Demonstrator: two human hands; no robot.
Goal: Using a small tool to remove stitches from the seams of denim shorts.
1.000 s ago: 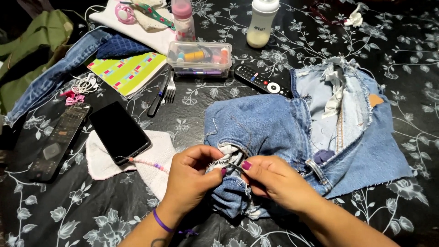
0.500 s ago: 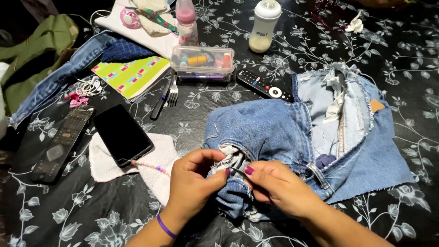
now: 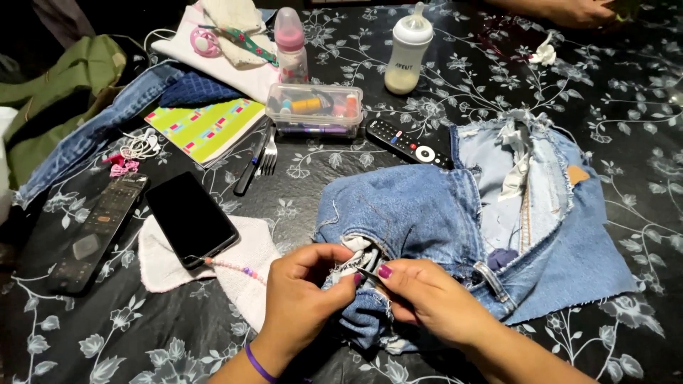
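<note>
- Two hands meet at 6 o'clock over a cut piece of blue denim (image 3: 427,213), which lies on the black floral tablecloth (image 3: 640,128) from the centre out toward 4 o'clock, frayed along its edges.
- At 12 o'clock stands a clear, rectangular plastic box (image 3: 315,109) with coloured items inside — just behind it a baby bottle with a pink cap (image 3: 289,44), and to its right a white baby bottle (image 3: 409,51) with a small dark label on its side.
- At 10 o'clock lies a notebook with a green cover and coloured stripes (image 3: 203,128); a fork (image 3: 268,155) rests just beside its right edge.
- A black remote control (image 3: 410,142) lies at 1 o'clock from the hands, touching the denim's upper edge.
- At 9 o'clock a dark phone (image 3: 191,219) sits on a white cloth (image 3: 245,274), with a second remote (image 3: 92,231) further left.
- Left hand (image 3: 302,299): fingers curled, thumb and forefinger pinching the bunched denim and a strip of white lining at the hole; a purple band circles the wrist.
- Right hand (image 3: 430,299): clenched in a fine pinch — thumb and forefinger grasp a thin needle (image 3: 365,271) whose tip points toward the left hand's fingertips, palm resting on the denim.
</note>
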